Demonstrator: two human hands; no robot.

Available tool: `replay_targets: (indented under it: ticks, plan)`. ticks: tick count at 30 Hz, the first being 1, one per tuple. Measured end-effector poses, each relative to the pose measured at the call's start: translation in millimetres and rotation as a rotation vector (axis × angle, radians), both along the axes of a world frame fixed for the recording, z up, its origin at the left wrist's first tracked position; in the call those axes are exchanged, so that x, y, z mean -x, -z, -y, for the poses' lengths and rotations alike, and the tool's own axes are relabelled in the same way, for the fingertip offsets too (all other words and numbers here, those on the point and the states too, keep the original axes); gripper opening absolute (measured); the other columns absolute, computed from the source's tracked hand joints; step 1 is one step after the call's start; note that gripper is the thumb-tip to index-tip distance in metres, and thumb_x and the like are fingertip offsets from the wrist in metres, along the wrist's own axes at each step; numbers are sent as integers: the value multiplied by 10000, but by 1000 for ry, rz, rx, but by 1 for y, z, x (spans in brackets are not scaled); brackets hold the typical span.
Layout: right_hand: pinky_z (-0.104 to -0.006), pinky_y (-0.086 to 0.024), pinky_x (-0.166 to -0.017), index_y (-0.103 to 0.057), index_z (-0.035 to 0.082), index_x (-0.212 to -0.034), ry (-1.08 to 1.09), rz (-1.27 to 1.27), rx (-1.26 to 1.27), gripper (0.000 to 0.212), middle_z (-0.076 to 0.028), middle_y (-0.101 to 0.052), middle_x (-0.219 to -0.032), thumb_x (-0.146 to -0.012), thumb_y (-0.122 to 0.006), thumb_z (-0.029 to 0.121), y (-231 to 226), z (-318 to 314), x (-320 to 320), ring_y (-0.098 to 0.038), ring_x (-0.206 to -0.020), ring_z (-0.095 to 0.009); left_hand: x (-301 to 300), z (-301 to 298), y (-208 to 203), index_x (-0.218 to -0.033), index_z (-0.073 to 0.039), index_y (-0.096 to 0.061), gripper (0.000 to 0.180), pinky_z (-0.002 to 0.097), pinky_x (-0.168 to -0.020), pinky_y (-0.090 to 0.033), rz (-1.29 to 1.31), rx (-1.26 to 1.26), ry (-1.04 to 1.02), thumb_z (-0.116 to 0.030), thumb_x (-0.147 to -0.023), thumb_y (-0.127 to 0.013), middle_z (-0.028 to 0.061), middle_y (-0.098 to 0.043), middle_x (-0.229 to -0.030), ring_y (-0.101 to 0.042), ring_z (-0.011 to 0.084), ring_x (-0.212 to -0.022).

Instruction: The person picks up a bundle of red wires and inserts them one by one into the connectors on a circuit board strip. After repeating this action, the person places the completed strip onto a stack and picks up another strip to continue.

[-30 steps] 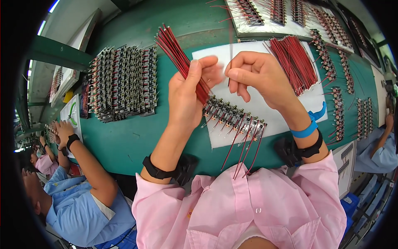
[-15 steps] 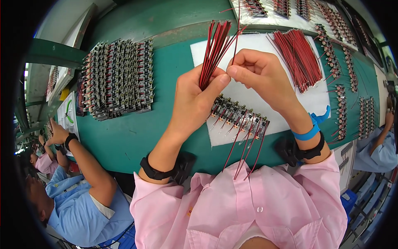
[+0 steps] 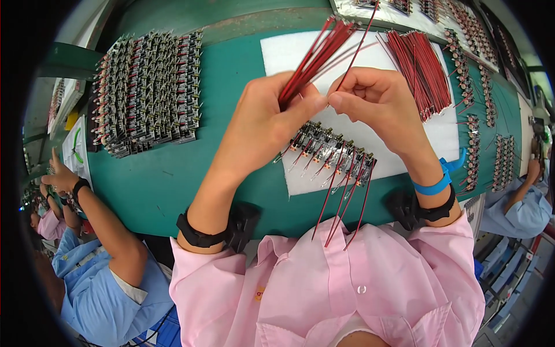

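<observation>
In the head view, the left hand [image 3: 266, 115] is closed around a bundle of red and dark wires [image 3: 318, 58]. The bundle leaned toward the upper left a second ago and now leans to the upper right. The right hand [image 3: 378, 104] pinches a single wire [image 3: 358, 47], narrow at the fingertips. The two thumbs, apart earlier, now nearly meet at the centre, which suggests that both hands are working at one spot. Just below them, a strip of circuit boards [image 3: 335, 150] lies on a white foam sheet [image 3: 277, 55], wires trailing downward. The sheet also carries a wire pile [image 3: 420, 72], upper right. Beyond, what looks like a shallow white tray [image 3: 411, 21] holds more strips.
</observation>
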State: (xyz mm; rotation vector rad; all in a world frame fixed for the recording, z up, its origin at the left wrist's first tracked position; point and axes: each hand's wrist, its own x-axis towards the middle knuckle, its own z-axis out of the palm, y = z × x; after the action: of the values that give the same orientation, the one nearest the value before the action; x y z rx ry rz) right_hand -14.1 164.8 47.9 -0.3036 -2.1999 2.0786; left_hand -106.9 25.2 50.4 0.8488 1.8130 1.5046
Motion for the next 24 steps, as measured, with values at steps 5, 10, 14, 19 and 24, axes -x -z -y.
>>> replay_targets:
  ticks: [5, 10, 14, 19, 24]
  plan:
    - [-206, -331, -526, -518, -11, -645, -16, 22, -362, 99, -7, -471, -620, -685, -580, 56, 15, -3, -9, -410, -580, -71, 7, 3, -7, -633, -7, -478, 247, 214, -405, -218, -26, -27, -88, -201, -763, -559, -54, -340, -503, -287, 30, -478]
    - [-271, -357, -502, -519, -20, -623, -16, 50, -484, 99, -66, -446, -546, -618, -588, 52, 18, 0, -16, -424, -551, -162, 7, 5, -5, -624, -7, -475, 280, 219, -402, -202, -13, -52, -117, -231, -770, -557, -54, -329, -500, -276, 29, -479]
    - [-277, -355, -493, -517, -19, -613, -21, 7, -524, 93, -71, -460, -550, -619, -584, 44, 23, 3, -19, -436, -547, -166, 7, 5, -6, -622, -7, -472, 285, 219, -398, -202, -41, -72, -125, -234, -770, -558, -55, -331, -498, -275, 28, -474]
    - [-281, -353, -487, -515, -19, -602, -12, 10, -552, 92, -78, -462, -544, -618, -583, 41, 23, 4, -19, -442, -544, -172, 7, 5, -5, -626, -5, -476, 283, 219, -397, -202, -41, -73, -125, -235, -772, -555, -54, -334, -496, -276, 27, -470]
    - [-280, -353, -483, -510, -20, -590, 1, -5, -578, 102, -78, -459, -533, -618, -585, 45, 25, 4, -18, -441, -538, -172, 8, 5, -5, -630, -3, -482, 278, 219, -396, -203, -37, -66, -130, -233, -770, -555, -55, -336, -496, -278, 27, -468]
